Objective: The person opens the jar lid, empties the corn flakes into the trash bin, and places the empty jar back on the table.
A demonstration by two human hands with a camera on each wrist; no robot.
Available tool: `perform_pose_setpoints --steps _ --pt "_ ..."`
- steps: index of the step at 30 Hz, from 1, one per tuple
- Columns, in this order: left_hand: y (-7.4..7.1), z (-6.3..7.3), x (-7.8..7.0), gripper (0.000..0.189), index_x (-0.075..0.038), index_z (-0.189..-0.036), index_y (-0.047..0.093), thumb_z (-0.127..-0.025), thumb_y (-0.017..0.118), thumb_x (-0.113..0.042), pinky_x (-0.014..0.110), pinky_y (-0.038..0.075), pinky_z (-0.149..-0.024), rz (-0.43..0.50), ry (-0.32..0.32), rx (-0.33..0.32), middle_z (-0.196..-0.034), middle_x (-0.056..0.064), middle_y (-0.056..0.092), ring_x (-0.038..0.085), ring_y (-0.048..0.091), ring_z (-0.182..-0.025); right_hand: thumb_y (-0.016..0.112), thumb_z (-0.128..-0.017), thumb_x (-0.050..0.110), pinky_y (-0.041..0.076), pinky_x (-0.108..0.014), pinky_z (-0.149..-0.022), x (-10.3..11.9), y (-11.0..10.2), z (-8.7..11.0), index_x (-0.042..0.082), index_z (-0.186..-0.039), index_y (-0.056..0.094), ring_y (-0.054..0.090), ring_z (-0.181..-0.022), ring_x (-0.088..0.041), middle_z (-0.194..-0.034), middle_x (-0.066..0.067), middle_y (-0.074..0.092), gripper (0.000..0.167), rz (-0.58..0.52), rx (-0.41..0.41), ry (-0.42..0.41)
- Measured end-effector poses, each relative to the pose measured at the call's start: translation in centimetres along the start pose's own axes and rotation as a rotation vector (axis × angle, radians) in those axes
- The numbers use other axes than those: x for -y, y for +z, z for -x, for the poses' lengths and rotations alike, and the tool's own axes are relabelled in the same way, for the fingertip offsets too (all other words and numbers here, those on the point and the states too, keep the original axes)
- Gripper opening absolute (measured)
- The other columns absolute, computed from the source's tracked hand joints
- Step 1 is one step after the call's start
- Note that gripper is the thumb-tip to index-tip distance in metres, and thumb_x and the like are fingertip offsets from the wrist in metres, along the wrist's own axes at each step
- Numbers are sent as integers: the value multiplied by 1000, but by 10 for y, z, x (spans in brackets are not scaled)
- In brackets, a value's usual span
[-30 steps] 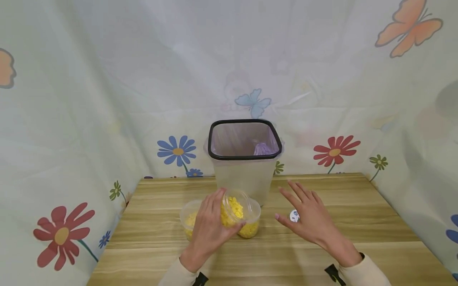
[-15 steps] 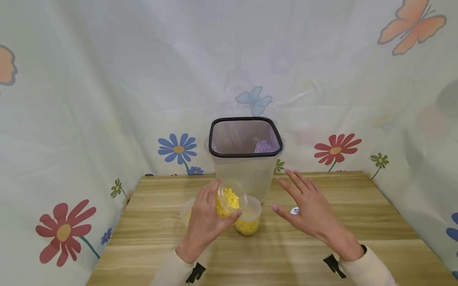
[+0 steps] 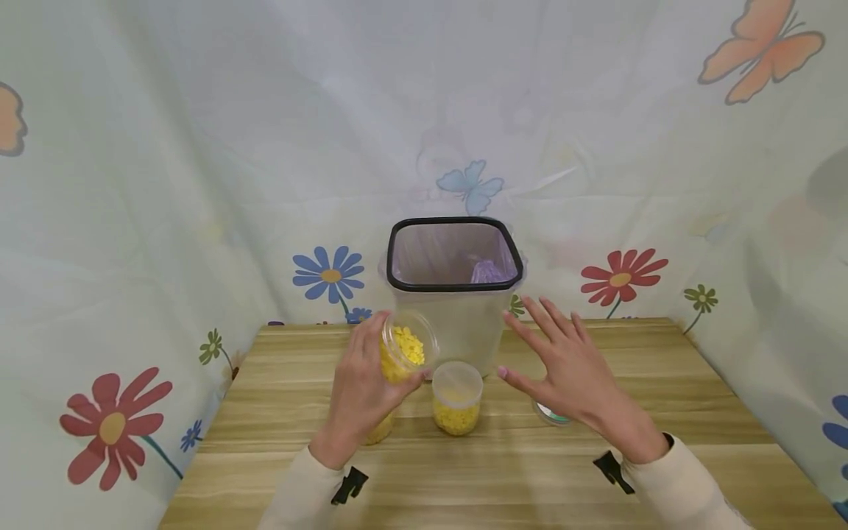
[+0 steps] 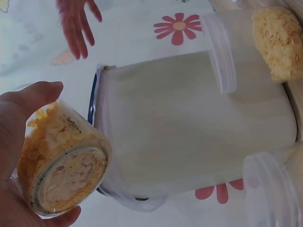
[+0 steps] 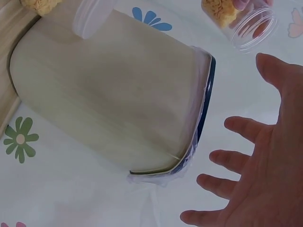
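My left hand grips a clear jar of yellow flakes, raised above the table with its mouth tilted to the right. In the left wrist view, the flakes show through the base of the jar. A clear plastic tub, partly filled with similar flakes, stands upright on the table just below it. Another tub is mostly hidden behind the left hand. Spread and holding nothing, my right hand hovers to the right, over a small round lid that it partly covers.
A pale bin with a black rim and a lilac liner stands behind the tubs. Its opening holds a bunched purple bit of bag. The wooden table meets a flower-printed curtain at the back and sides.
My left hand has moved the jar up and to the left, bringing the tub beneath it into fuller view. The right hand has risen slightly and shifted left, still spread.
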State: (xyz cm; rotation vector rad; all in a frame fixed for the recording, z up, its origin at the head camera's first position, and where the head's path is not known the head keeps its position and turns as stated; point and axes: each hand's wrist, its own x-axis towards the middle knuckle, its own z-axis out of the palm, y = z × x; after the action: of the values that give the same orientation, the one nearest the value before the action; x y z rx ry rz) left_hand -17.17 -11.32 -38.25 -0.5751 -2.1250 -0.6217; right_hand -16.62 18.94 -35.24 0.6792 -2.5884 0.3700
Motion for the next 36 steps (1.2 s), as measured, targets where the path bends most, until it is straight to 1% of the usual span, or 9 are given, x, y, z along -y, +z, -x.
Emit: perform_pose_setpoints --steps 3,7,13,20,24,27,30,33,36 --pt "-2 -4 3 100 -2 -139 43 -61 91 -44 44 51 -101 -11 4 -6 -131 15 56 30 56 -120 65 -85 57 19 -72 -111 0 -2 -5 26 -151 41 21 -150 -37 -164 -5 24 76 10 16 7" --pt "-4 -10 7 100 -1 -139 43 -61 90 -45 44 50 -102 -19 29 -20 -129 16 57 31 56 -118 66 -84 58 17 -72 -112 0 -6 -13 26 -152 38 19 -150 -37 -164 -8 23 79 10 26 15" --pt "-7 -19 9 97 1 -139 45 -64 87 -45 44 50 -100 -7 59 -35 -129 15 58 31 57 -114 66 -87 53 16 -72 -113 -4 -11 -25 25 -153 36 22 -149 -40 -162 -11 26 78 -14 -11 22" --pt "-11 -32 13 95 1 -139 44 -67 86 -44 45 48 -103 -10 59 -29 -132 16 56 32 56 -119 65 -88 52 21 -73 -111 -9 -12 -39 23 -153 35 25 -147 -41 -162 -13 28 78 1 -28 19" --pt "-14 -39 16 96 1 -140 43 -67 86 -45 45 47 -103 -19 71 -44 -132 16 57 32 56 -118 64 -88 52 21 -71 -112 -12 -13 -47 22 -154 33 25 -148 -40 -162 -13 27 78 8 -8 42" --pt "-17 -42 17 96 0 -140 43 -66 87 -44 45 46 -104 -22 71 -46 -132 16 57 32 56 -118 62 -90 53 18 -70 -114 -15 -12 -51 23 -154 32 23 -148 -40 -163 -12 25 78 -14 26 69" --pt "-19 -45 19 96 1 -138 45 -65 87 -44 45 46 -104 -23 84 -56 -130 17 57 32 56 -118 60 -91 54 17 -69 -115 -19 -9 -54 22 -155 31 23 -148 -41 -163 -11 23 77 -34 53 88" --pt "-19 -50 21 94 2 -138 45 -67 86 -44 44 46 -104 -25 96 -62 -130 17 57 32 56 -118 59 -92 53 19 -67 -115 -25 -6 -58 21 -154 33 24 -147 -43 -163 -13 24 75 -32 50 89" --pt "-18 -58 24 93 1 -139 44 -69 84 -45 43 45 -105 -29 94 -61 -132 16 56 32 54 -121 58 -93 52 21 -64 -117 -30 -6 -64 21 -154 33 25 -147 -43 -163 -13 25 73 -22 37 88"
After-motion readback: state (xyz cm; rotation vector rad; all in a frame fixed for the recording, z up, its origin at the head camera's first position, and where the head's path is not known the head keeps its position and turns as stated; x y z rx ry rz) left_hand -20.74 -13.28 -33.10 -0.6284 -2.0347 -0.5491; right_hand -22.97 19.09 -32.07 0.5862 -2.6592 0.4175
